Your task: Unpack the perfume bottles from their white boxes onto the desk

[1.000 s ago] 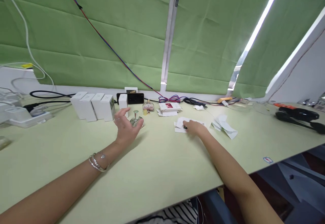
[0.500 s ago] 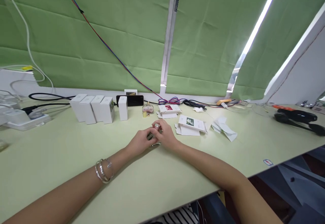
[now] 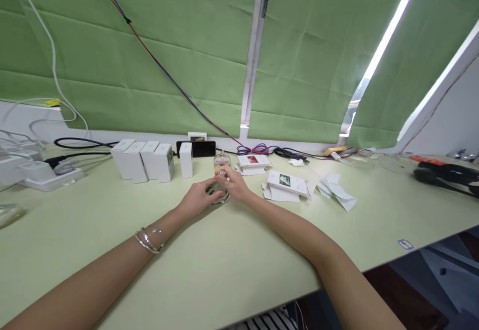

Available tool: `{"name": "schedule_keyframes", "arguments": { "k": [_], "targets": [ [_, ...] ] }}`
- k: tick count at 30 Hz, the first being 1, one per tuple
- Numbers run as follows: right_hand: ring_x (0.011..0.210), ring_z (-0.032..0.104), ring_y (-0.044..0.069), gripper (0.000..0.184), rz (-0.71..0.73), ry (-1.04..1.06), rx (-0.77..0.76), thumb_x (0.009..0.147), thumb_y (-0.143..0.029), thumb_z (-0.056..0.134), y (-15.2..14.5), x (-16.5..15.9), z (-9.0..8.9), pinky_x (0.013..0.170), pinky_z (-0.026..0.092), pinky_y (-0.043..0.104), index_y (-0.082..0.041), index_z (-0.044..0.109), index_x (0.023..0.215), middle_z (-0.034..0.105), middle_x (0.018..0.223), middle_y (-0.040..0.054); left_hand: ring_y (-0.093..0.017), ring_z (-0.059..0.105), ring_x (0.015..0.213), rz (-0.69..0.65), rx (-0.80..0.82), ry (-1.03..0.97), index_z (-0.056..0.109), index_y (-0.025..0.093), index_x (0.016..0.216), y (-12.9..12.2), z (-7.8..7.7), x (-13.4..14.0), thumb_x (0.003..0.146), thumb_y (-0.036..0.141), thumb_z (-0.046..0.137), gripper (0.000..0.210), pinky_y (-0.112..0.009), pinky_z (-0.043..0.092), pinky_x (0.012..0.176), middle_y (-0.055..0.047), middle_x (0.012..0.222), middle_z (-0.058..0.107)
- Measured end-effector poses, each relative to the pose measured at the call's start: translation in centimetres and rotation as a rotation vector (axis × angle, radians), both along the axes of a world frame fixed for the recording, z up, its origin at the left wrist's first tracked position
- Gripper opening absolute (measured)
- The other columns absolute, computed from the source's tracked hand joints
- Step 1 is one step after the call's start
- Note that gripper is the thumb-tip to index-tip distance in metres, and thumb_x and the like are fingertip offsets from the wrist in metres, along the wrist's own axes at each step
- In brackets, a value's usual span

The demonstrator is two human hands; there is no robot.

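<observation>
My left hand [image 3: 196, 199] is closed around the side of a small clear glass perfume bottle [image 3: 223, 200] on the table, thumb across its front. My right hand [image 3: 236, 185] is over the top of this bottle, fingers pinched on a clear, roundish cap [image 3: 223, 173]. The fingers partly hide both, and whether the cap touches the bottle I cannot tell. Just behind my hands stands a second perfume bottle [image 3: 222, 159] with a pinkish label. Right of my hands lie two flattened white boxes, one with a red picture [image 3: 254, 161] and one with a green picture [image 3: 288, 183].
Several white boxes [image 3: 139, 163] stand at the left, beside a single white box [image 3: 186, 160] and a black phone [image 3: 204, 148]. A crumpled paper [image 3: 337, 190] lies at the right. Cables [image 3: 290, 154] run along the wall; a power strip [image 3: 52, 179] is far left.
The view has shifted slightly. My right hand, with the cap, has moved a little up and left against the bottle, and more of the bottle's glass shows between my hands.
</observation>
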State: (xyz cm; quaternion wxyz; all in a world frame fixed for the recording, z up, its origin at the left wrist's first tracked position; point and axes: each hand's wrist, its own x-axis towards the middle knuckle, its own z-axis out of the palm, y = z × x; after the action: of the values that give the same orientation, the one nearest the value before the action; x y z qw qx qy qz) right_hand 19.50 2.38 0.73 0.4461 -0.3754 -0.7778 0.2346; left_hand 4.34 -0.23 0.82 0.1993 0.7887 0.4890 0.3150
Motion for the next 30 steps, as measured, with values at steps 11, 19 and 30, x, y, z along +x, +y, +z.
{"name": "schedule_keyframes", "arguments": {
  "k": [11, 19, 30],
  "targets": [
    [0.1, 0.054, 0.017, 0.046, 0.073, 0.093, -0.057, 0.082, -0.041, 0.057, 0.8, 0.6, -2.0, 0.085, 0.043, 0.03, -0.019, 0.043, 0.12, 0.056, 0.115, 0.0078, -0.018, 0.055, 0.073, 0.007, 0.032, -0.061, 0.055, 0.017, 0.104, 0.6, -0.7, 0.2, 0.079, 0.051, 0.049, 0.043, -0.027, 0.042, 0.065, -0.002, 0.083, 0.062],
    [0.078, 0.055, 0.016, 0.03, 0.097, -0.136, -0.099, 0.082, -0.037, 0.057, 0.0, 1.2, -3.0, 0.072, 0.043, 0.029, -0.019, 0.051, 0.106, 0.062, 0.092, 0.0014, -0.021, 0.052, 0.084, 0.037, 0.248, -0.099, 0.05, 0.019, 0.077, 0.9, 0.0, 0.2, 0.084, 0.053, 0.039, 0.036, -0.033, 0.044, 0.074, -0.006, 0.086, 0.054],
    [0.091, 0.058, 0.019, 0.025, -0.184, -0.067, -0.169, 0.083, -0.03, 0.057, 0.5, 1.0, -2.6, 0.084, 0.044, 0.034, -0.02, 0.051, 0.104, 0.064, 0.099, 0.0036, -0.018, 0.05, 0.074, 0.111, 0.379, -0.101, 0.046, 0.019, 0.072, 0.2, 3.0, 0.8, 0.084, 0.047, 0.038, 0.031, -0.029, 0.04, 0.065, -0.004, 0.079, 0.052]
  ]
}}
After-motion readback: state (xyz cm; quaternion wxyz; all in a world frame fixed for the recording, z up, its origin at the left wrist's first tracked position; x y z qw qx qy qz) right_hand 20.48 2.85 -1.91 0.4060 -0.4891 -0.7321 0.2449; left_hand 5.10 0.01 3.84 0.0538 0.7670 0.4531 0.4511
